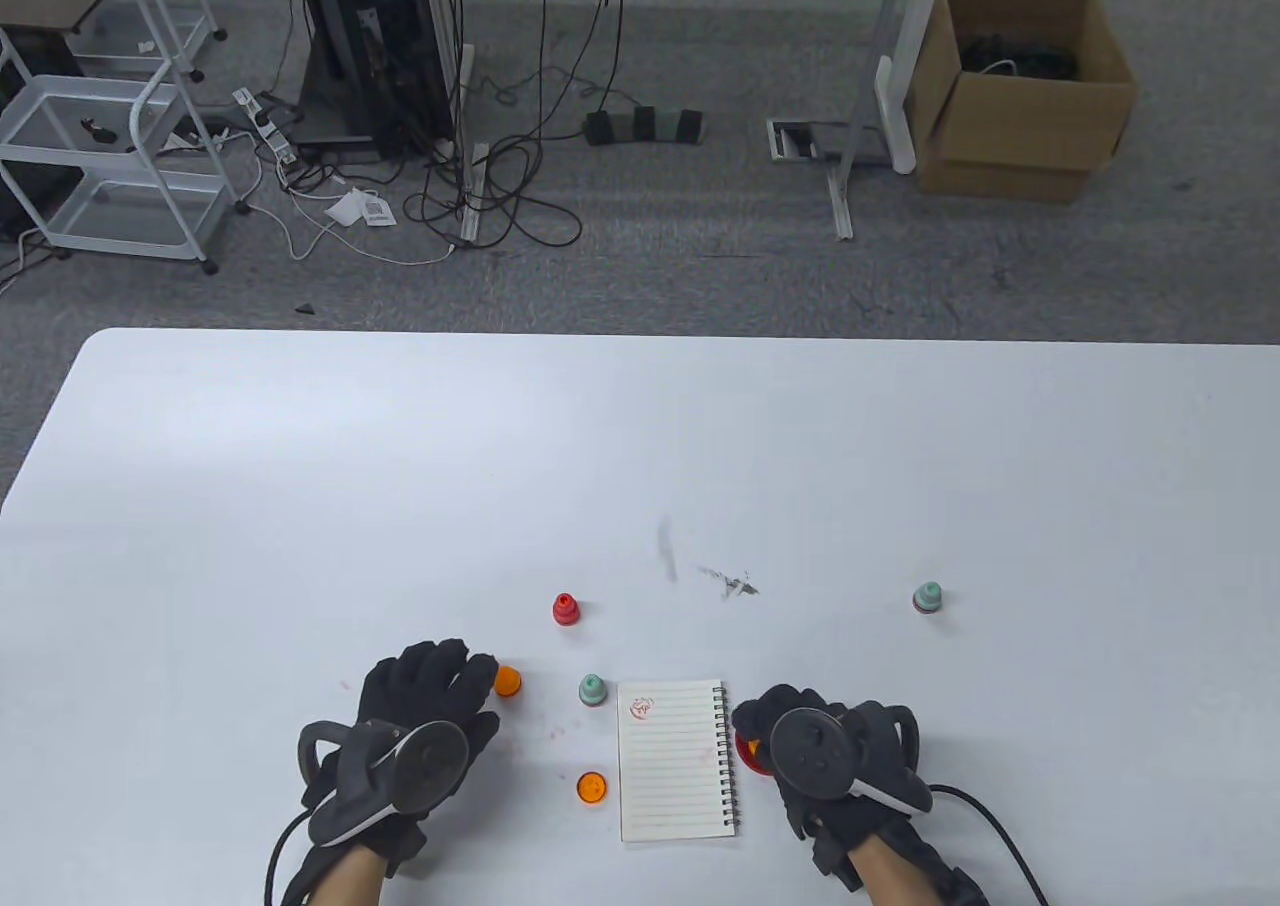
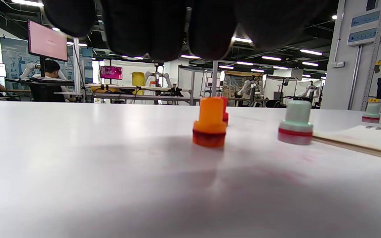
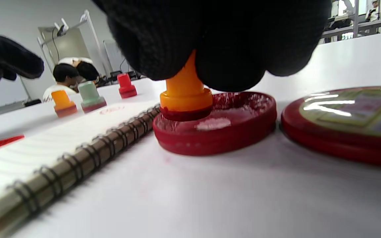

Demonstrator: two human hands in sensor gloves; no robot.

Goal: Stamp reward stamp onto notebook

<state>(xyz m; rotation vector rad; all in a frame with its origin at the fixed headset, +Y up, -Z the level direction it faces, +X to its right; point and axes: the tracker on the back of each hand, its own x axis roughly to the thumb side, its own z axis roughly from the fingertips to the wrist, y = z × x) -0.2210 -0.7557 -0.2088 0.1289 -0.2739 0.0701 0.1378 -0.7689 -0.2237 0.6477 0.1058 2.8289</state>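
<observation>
Held stamp: an orange reward stamp (image 3: 185,94) stands upright with its red face down in the open red ink pad (image 3: 217,127), at the pad's edge nearest the notebook.
Right hand: the right hand (image 1: 825,756) grips the top of this orange stamp from above; the fingers (image 3: 230,43) close around its handle.
Ink pad: it sits just beside the spiral edge of the notebook (image 1: 675,761), on the notebook's right side; its red lid (image 3: 346,122) lies flat just beside the pad, on the side away from the notebook.
Notebook: a lined spiral notebook, open on the white table (image 1: 300,506), between the two hands; one red stamp mark (image 1: 642,709) is in its far left corner.
Left hand: the left hand (image 1: 415,731) lies on the table left of the notebook, palm down, fingers stretched out, holding nothing.
Other stamps: a second orange stamp (image 2: 209,122) stands at the left fingertips; a mint green stamp (image 1: 592,689) stands just beside the notebook's far left corner; a red stamp (image 1: 566,609) is farther behind; another mint green stamp (image 1: 928,598) stands well apart, far right of the notebook.
Orange cap: a round orange cap (image 1: 592,787) lies just left of the notebook.
</observation>
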